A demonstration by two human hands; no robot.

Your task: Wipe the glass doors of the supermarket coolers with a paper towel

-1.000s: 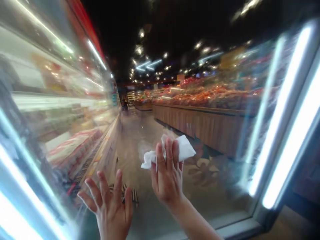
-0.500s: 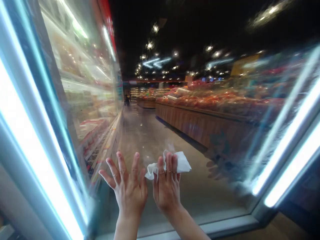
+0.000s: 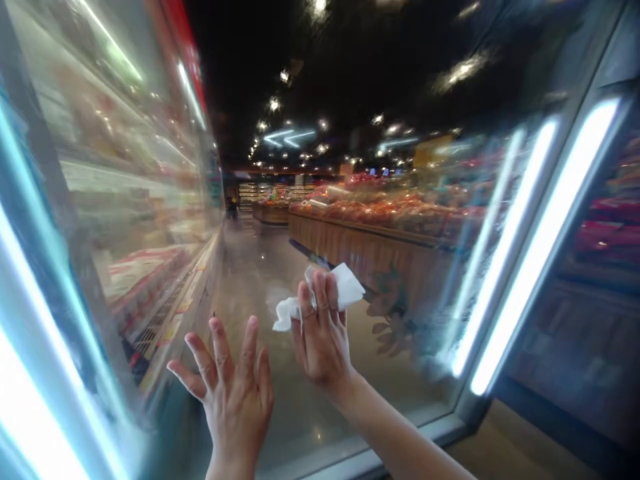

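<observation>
My right hand (image 3: pixel 324 333) presses a crumpled white wipe (image 3: pixel 350 285) to a clear glass pane (image 3: pixel 280 373). Its fingers lie over the wipe, with one end sticking out to the right and a ragged end to the left. Lower and to the left, my left hand (image 3: pixel 233 390) has its fingers spread and holds nothing. Its palm faces the pane, but I cannot tell whether it touches the glass. Through or in the pane appear a store aisle and a faint image of a hand.
Bright light tubes (image 3: pixel 545 247) run along the pane's right frame, and more glow at the left edge. Lit refrigerated shelves (image 3: pixel 145 187) line the left. To the right stands a wood-sided produce stand (image 3: pixel 370 233). A metal bottom frame (image 3: pixel 435 427) crosses below.
My right hand has moved up with the wipe, away from my left hand. My left hand now sits lower and further left. The whole view has shifted, showing more of the right frame.
</observation>
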